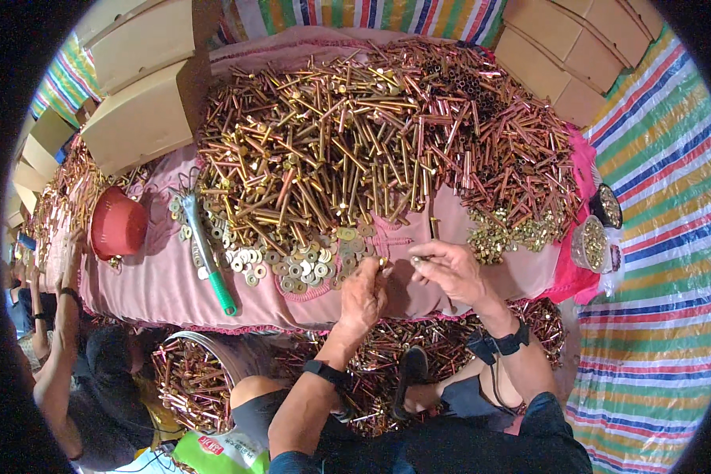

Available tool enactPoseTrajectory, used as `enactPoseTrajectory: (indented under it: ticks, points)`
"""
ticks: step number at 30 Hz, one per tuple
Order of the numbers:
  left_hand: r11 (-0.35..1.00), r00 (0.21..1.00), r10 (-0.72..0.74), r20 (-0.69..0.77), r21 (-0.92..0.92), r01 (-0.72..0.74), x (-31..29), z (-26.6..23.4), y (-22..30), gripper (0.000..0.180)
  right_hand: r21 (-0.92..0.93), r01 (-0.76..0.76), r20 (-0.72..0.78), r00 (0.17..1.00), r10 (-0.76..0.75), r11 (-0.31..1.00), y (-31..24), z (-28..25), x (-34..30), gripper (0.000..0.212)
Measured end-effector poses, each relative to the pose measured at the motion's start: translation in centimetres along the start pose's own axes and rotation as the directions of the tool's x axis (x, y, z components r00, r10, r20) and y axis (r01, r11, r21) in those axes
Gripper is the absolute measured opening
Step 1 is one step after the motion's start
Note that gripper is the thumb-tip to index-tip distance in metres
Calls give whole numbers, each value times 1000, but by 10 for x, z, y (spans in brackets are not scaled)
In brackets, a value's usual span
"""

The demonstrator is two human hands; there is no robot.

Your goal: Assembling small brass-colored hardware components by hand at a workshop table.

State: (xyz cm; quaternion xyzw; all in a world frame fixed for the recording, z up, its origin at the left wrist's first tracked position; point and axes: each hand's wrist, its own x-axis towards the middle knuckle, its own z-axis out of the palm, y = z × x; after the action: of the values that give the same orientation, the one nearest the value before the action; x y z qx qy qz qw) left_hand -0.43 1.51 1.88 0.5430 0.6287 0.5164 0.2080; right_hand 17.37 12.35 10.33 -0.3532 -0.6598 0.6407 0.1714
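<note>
My left hand [362, 297] is closed above the front of the pink cloth, with a small brass-coloured end showing at its fingertips. I cannot make out what the piece is. Just to its right, apart from it, my right hand [452, 271] pinches with thumb and fingers; what lies between them is too small to name. Flat washers [304, 265] are spread beside my left hand. Beyond both hands rises a big heap of brass-coloured bolts [316, 150], with coppery metal sleeves [521, 170] at its right. Small nuts [502, 235] lie scattered to the right of my right hand.
A wire tool with a green handle [213, 272] and a red bowl [122, 223] are at left. Two small tubs [590, 243] stand at right. Cardboard boxes [146, 110] flank the heap. More bolts fill a container [186, 375] below. Another person's arm [62, 340] reaches in at far left.
</note>
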Motion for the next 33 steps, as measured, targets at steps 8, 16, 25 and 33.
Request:
enactPoseTrajectory:
  ticks: [8,16,25,33]
  points:
    - [998,999,26,30,-57,-24,-2,2,-3,24,-364,448,87,889,-449,817,-4,25,11,29]
    - [998,999,37,26,-46,-36,-5,0,-7,21,-571,431,-14,846,-533,699,-38,47,2,24]
    - [996,998,20,66,-93,-14,-2,-4,-2,31,-556,485,-24,803,-596,675,-22,48,9,21]
    - [993,997,-17,77,-111,25,-3,-8,1,30,-641,463,-3,796,-606,612,-22,53,8,22]
